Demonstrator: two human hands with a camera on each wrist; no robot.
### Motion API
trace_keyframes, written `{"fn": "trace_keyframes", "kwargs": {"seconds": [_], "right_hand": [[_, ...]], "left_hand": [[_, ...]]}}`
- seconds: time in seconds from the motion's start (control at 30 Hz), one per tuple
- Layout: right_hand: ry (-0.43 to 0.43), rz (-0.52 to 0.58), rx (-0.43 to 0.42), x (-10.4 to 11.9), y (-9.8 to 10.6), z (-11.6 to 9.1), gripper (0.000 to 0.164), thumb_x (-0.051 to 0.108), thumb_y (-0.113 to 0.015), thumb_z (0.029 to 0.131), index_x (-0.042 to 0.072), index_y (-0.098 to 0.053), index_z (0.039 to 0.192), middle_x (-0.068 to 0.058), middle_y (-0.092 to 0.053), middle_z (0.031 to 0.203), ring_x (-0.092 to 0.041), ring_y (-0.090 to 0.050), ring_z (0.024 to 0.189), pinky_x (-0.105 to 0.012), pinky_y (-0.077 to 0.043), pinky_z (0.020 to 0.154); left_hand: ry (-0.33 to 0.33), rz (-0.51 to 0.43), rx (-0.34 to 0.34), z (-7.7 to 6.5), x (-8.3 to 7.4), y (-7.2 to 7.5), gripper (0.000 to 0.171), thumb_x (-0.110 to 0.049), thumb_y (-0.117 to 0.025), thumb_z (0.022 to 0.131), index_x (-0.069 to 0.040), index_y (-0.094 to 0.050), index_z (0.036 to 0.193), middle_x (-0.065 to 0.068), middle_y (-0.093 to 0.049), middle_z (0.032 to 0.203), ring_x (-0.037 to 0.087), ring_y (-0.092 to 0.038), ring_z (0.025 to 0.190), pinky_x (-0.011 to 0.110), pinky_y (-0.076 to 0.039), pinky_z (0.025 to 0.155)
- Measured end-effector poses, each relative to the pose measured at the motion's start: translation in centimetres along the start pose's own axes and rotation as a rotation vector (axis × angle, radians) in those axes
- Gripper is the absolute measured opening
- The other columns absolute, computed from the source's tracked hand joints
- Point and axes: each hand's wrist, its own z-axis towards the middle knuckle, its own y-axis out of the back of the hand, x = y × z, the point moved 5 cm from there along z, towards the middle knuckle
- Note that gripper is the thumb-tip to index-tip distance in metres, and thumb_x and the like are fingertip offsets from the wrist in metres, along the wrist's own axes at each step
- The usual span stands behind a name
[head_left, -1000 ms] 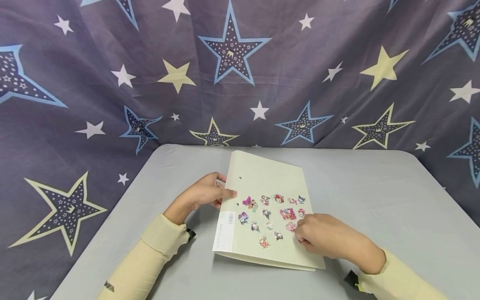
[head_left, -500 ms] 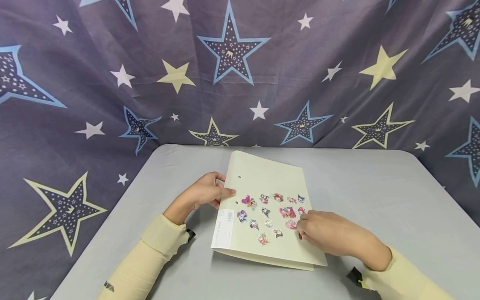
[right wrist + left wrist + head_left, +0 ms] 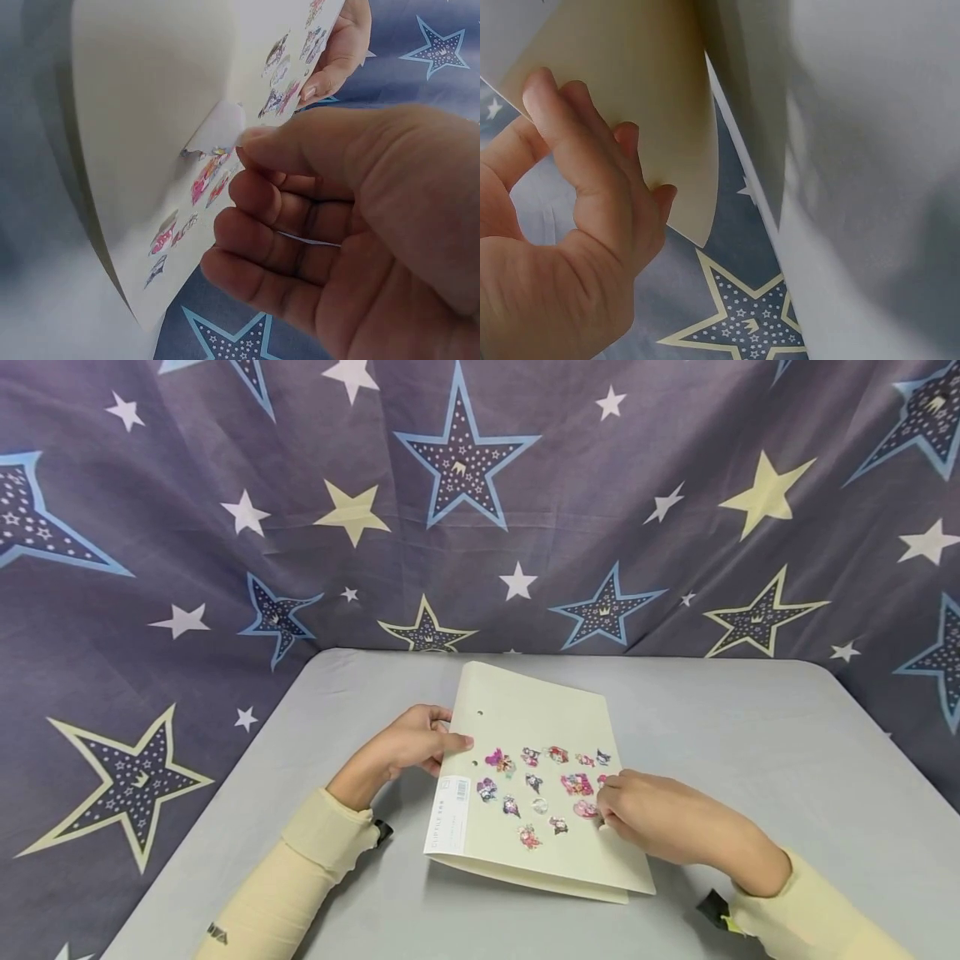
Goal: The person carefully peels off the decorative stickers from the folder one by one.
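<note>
A cream clip file folder [image 3: 536, 702] lies slightly raised on the table, its front cover dotted with several small shiny cartoon stickers [image 3: 577, 785]. My left hand [image 3: 412, 742] grips its left spine edge, thumb on the cover and fingers underneath; the left wrist view shows those fingers [image 3: 592, 150] against the pale folder. At the right side of the cover, my right hand [image 3: 663, 818] pinches a sticker [image 3: 219, 129] between thumb and index finger. In the right wrist view that sticker's white underside is curled up off the cover. The other right fingers are bent in.
The folder's lower edge gapes a little. A white barcode label [image 3: 448, 814] is on its lower left. Grey cloth covers the table [image 3: 750, 735]. A dark star-patterned curtain [image 3: 570, 460] hangs behind and at both sides.
My right hand has moved slightly up and to the right at the stickers. The folder's lower edge has shifted a little, and my left hand has kept its grip.
</note>
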Motion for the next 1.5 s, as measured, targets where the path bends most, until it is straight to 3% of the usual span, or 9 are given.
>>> {"fn": "trace_keyframes", "kwargs": {"seconds": [0.43, 0.6, 0.73, 0.97, 1.03, 1.27, 1.5], "right_hand": [[0.025, -0.049, -0.118, -0.7, 1.4, -0.4, 0.021, 0.004, -0.073, 0.09, 0.018, -0.06, 0.081, 0.011, -0.049, 0.076, -0.007, -0.044, 0.07, -0.022, -0.043, 0.059], [0.02, -0.023, -0.117, -1.8, 1.8, -0.7, 0.025, 0.002, -0.074, 0.089, 0.02, -0.06, 0.079, 0.013, -0.049, 0.076, -0.005, -0.044, 0.07, -0.022, -0.043, 0.06], [-0.056, -0.056, -0.098, -3.1, 1.7, -0.9, 0.026, 0.001, -0.074, 0.088, 0.019, -0.059, 0.077, 0.011, -0.048, 0.074, -0.006, -0.043, 0.068, -0.022, -0.041, 0.058], [-0.226, -0.23, -0.095, -5.4, 1.0, -1.3, 0.023, 0.0, -0.075, 0.084, 0.01, -0.058, 0.072, 0.001, -0.051, 0.069, -0.017, -0.048, 0.063, -0.032, -0.046, 0.052], [-0.245, -0.201, -0.062, -5.9, 0.6, -1.4, 0.024, 0.0, -0.076, 0.083, 0.011, -0.058, 0.071, 0.001, -0.053, 0.069, -0.016, -0.048, 0.062, -0.032, -0.046, 0.053], [-0.279, 0.108, 0.118, -6.2, -0.3, -1.6, 0.042, 0.005, -0.077, 0.088, 0.02, -0.05, 0.06, 0.01, -0.037, 0.06, -0.007, -0.034, 0.058, -0.023, -0.03, 0.054], [-0.234, 0.134, 0.085, -5.6, 0.1, -1.2, 0.047, -0.001, -0.072, 0.088, 0.022, -0.044, 0.059, 0.012, -0.03, 0.059, -0.004, -0.029, 0.056, -0.021, -0.025, 0.053]], "left_hand": [[-0.015, -0.012, 0.001, 0.1, 0.0, 0.0, 0.059, -0.01, -0.075, 0.09, 0.009, -0.045, 0.137, 0.009, -0.06, 0.084, 0.014, -0.062, 0.06, 0.031, -0.061, 0.055], [-0.013, -0.011, -0.003, 0.1, 0.1, 0.0, 0.06, -0.009, -0.075, 0.09, 0.009, -0.044, 0.138, 0.009, -0.06, 0.085, 0.015, -0.063, 0.061, 0.031, -0.061, 0.055], [-0.011, -0.014, 0.0, 0.1, 0.1, 0.0, 0.059, -0.008, -0.075, 0.09, 0.009, -0.045, 0.138, 0.01, -0.061, 0.085, 0.016, -0.064, 0.061, 0.031, -0.061, 0.054], [-0.005, -0.018, 0.005, 0.3, 0.4, 0.0, 0.057, -0.008, -0.075, 0.09, 0.008, -0.047, 0.136, 0.011, -0.063, 0.085, 0.017, -0.067, 0.063, 0.031, -0.061, 0.055], [-0.003, -0.017, 0.005, 0.4, 0.4, 0.0, 0.057, -0.008, -0.075, 0.09, 0.008, -0.047, 0.137, 0.011, -0.063, 0.085, 0.017, -0.066, 0.062, 0.032, -0.062, 0.055], [-0.004, -0.015, 0.014, 0.5, 0.4, 0.0, 0.058, -0.009, -0.075, 0.09, 0.008, -0.046, 0.137, 0.012, -0.064, 0.086, 0.016, -0.065, 0.061, 0.033, -0.062, 0.056], [0.005, -0.02, 0.01, 0.4, 0.4, 0.1, 0.057, -0.008, -0.075, 0.09, 0.007, -0.046, 0.137, 0.013, -0.067, 0.088, 0.017, -0.066, 0.062, 0.033, -0.062, 0.056]]}}
